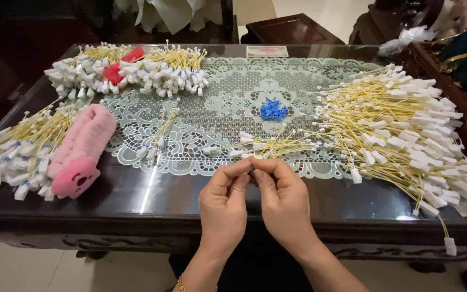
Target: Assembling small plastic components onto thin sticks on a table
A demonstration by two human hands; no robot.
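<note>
Above table edge (136, 208), hands (253, 197) pinching yellow tie (266, 147)

This looks like a home living room used for piecework. The surface (136, 200) is a dark, polished wooden one with a carved edge, spread with a pale green lace mat (217, 113), and dark carved wooden furniture (293, 30) stands behind it on a light tiled floor. Heaps of yellow cords with white tags (406, 130), bundled ones (131, 73) and a pink plush case (79, 148) lie on it, as home handwork would.
</note>
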